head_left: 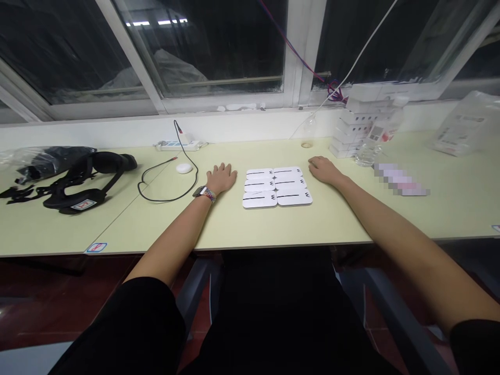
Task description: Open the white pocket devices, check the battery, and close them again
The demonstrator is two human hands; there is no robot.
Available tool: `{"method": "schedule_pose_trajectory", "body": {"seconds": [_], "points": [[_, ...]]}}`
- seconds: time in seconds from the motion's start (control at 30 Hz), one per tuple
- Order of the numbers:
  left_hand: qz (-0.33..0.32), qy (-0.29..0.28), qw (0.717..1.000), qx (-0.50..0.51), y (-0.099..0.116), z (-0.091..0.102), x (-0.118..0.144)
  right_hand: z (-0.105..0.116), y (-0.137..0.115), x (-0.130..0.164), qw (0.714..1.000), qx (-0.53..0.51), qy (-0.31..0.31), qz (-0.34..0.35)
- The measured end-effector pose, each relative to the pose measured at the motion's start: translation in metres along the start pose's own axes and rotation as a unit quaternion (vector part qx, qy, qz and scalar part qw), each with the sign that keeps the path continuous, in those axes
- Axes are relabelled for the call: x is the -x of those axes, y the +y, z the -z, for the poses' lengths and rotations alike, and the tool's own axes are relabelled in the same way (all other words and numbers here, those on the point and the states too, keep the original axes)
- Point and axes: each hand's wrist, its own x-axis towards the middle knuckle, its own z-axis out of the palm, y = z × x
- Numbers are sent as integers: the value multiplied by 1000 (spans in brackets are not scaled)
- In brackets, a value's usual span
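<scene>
Between the wide-spread left hand and the flattened, closer-fingered right hand, both apparently empty, six white W-marked cards were laid in two columns, presumably for visibility

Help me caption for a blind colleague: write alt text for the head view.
A person's left hand and right hand rest on a pale table, flanking six white, black-marked cards in two columns. A black strapped device lies farther left.

A clear plastic bottle stands beside stacked white boxes near the window.
</scene>
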Motion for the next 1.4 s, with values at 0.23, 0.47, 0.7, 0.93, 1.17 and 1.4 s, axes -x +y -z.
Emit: {"method": "schedule_pose_trajectory", "body": {"seconds": [0.23, 0.47, 0.7, 0.93, 1.17, 1.4], "points": [[-1, -2, 1000, -8, 0, 1, 1, 0, -2, 0, 1000, 9, 0, -1], [-1, -7, 1000, -22, -1, 1, 0, 2, -5, 2, 1000, 10, -11, -9], [3, -9, 999, -32, -1, 0, -1, 0, -4, 1, 1000, 13, -14, -7], [5, -2, 999, -36, -1, 0, 0, -4, -1, -3, 1000, 17, -13, 2], [8, -5, 999, -37, 0, 0, 0, -5, -1, -3, 1000, 22, -15, 4], [9, -8, 999, -37, 0, 1, 1, -5, 0, -3, 1000, 23, -16, 6]]}}
